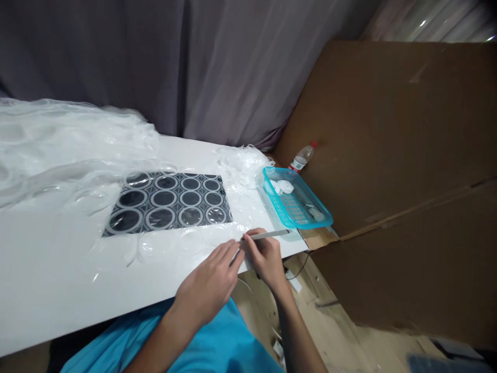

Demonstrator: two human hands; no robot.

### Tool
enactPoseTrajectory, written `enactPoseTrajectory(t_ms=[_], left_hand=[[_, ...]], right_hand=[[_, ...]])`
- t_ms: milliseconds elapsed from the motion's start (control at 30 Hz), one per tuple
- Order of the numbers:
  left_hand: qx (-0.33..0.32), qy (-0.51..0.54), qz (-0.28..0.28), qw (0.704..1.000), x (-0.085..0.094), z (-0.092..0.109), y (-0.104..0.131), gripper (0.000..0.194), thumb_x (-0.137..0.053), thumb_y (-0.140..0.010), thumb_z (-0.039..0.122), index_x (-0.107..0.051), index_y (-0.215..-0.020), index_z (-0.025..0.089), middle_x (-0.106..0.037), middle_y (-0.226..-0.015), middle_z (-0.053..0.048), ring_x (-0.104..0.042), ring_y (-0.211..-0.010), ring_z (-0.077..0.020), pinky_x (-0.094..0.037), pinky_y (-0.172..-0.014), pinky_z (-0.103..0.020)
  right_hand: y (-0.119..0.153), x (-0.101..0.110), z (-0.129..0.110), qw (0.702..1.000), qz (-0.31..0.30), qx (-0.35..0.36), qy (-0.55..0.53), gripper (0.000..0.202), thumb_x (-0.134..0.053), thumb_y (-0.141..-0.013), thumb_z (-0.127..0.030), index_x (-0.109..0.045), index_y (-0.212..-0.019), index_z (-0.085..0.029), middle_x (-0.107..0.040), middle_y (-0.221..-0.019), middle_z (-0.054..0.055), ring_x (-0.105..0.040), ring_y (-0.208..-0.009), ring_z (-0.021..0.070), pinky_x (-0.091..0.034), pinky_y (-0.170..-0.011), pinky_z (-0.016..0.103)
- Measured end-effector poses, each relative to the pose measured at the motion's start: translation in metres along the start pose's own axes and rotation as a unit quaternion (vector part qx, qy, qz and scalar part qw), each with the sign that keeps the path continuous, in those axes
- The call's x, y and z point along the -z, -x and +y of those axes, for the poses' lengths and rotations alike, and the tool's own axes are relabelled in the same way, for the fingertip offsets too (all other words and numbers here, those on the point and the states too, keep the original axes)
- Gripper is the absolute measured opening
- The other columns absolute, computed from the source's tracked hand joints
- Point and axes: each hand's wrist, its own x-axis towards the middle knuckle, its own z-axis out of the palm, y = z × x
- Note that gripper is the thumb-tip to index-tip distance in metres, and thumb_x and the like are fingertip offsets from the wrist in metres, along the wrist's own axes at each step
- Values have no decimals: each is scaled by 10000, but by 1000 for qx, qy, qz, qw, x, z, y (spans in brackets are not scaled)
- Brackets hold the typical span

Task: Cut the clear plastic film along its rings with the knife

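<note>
Near the table's front edge, my left hand [212, 282] and my right hand [267, 259] meet at the fingertips. A thin, pale, stick-like tool [272, 234] sits in the pinched fingers of my right hand, its far end pointing right toward the basket. The fingers of my left hand are bent and pressed together beside its near end; what they hold is too small to make out. Just beyond lies a dark sheet with rows of pale circles [176, 199], with clear plastic [155, 246] spread over and around it.
A turquoise basket [310, 226] with white round pieces [285, 186] stands at the table's right end. Behind it is a red-capped bottle [304, 156]. Clear plastic strips [70, 137] are heaped at the left. A cardboard wall [404, 129] bounds the right side; a grey curtain [233, 72] hangs behind.
</note>
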Motion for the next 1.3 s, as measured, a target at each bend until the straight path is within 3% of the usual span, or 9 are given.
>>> enactPoseTrajectory(t_ms=[467, 733, 1033, 1167, 1300], left_hand=[[-6, -14, -1, 1000, -2, 0, 0, 578, -491, -1029, 107, -466, -1606, 82, -565, -1628, -231, -526, -1552, -365, -460, -1274, -549], [-3, -16, 9, 1000, -5, 1, 0, 562, -506, -1012, 110, -493, -1571, 50, -603, -1572, -248, -568, -1509, -377, -477, -1263, -538], [19, 2, 19, 1000, 2, 4, -2, 512, -522, -989, 80, -549, -1501, 91, -631, -1518, -218, -608, -1454, -346, -496, -1239, -507], [24, 14, 17, 999, 3, 3, -1, 492, -539, -987, 92, -562, -1477, 124, -627, -1519, -204, -592, -1459, -346, -503, -1217, -514], [35, 29, 15, 999, 7, 3, -1, 437, -516, -1004, 85, -579, -1430, 160, -655, -1462, -163, -644, -1369, -312, -544, -1146, -486]], right_hand=[[-1, 0, -1, 1000, -9, 4, 12, 228, -658, -1078, -414, -770, -957, -257, -785, -982, 93, -747, -904, 290, -585, -827, 413], [4, -3, -1, 987, -61, 99, 113, 190, -552, -1143, -302, -701, -1035, -254, -747, -1025, 97, -697, -1008, 286, -549, -899, 427], [6, -7, 4, 982, -48, 138, 117, 169, -542, -1132, -195, -698, -1081, -238, -747, -1088, 112, -698, -1050, 274, -560, -922, 417], [-5, -6, 6, 984, -31, 119, 128, 164, -545, -1129, -204, -700, -1083, -231, -750, -1045, 101, -698, -1000, 266, -550, -883, 392], [-34, 4, 12, 980, 7, 112, 167, 215, -518, -1139, -230, -707, -1037, -218, -756, -1014, 102, -706, -965, 264, -527, -877, 376]])
